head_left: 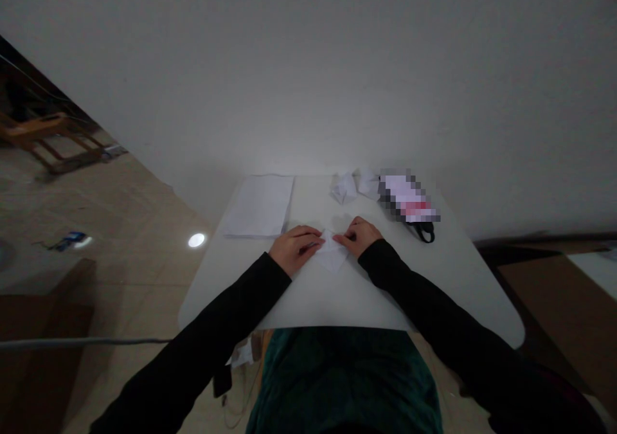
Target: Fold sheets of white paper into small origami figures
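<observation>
A small folded sheet of white paper (pixel 332 257) lies on the white table, one corner pointing toward me. My left hand (pixel 297 247) is closed at its upper left edge, fingertips pinching the paper. On the opposite side my right hand (pixel 359 236) pinches the upper right edge between thumb and curled fingers. Beyond my hands stand two folded white paper pieces, a nearer one (pixel 344 188) and another (pixel 369 184) to its right. A stack of white paper sheets (pixel 260 206) rests to the left of my left hand.
The white table (pixel 385 302) stands against a grey wall. At its back right lies a pouch-like item (pixel 407 199), blurred out, with a black strap loop. A wooden chair (pixel 48 128) is far left on the tiled floor; a grey cable (pixel 87 342) runs at lower left.
</observation>
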The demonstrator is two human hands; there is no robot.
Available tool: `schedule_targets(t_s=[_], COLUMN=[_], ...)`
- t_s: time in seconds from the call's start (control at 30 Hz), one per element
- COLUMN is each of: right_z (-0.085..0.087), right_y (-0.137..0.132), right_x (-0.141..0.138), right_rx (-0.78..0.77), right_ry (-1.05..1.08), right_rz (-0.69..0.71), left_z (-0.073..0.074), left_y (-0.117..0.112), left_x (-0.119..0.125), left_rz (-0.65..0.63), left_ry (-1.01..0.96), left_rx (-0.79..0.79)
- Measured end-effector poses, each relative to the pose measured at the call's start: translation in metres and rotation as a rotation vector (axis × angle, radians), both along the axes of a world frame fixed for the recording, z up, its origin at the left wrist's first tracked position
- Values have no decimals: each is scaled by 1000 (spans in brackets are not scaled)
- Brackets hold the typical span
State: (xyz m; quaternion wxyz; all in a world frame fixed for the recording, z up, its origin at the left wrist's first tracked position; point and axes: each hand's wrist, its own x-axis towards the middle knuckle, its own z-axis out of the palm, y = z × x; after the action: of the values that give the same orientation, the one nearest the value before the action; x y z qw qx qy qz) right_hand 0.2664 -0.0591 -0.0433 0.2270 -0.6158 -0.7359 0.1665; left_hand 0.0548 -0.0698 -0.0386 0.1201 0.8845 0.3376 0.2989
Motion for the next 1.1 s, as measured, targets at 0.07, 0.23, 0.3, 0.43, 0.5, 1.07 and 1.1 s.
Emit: schedule_targets(t_s=[0.07,0.23,0.3,0.43,0.5,1.07,1.1], right_z=[2,6,7,6,6,-12,-12], right_y=[0,-2,-4,-6,-7,-28,-31], right_x=[-2,-6,-7,-9,-11,-17,-16], right_rx=[-15,-33,-31,-13,-9,631,630], right_ry=[-20,-69,-86,-114,-125,-31,-46], right_rz=[-17,-57,-67,-65,-67,403,413], left_z=[1,3,5,8,9,12,12], left_y=[0,1,2,2,2,-24,-25], left_x=[-1,-3,-4,-5,-6,1,1], left_rz=[7,-5,-17,-54,-88,-7,2], left_ry=[9,33,40,25,16,273,277], left_rx=[-30,-126,-172,-232,-227,-19,-21])
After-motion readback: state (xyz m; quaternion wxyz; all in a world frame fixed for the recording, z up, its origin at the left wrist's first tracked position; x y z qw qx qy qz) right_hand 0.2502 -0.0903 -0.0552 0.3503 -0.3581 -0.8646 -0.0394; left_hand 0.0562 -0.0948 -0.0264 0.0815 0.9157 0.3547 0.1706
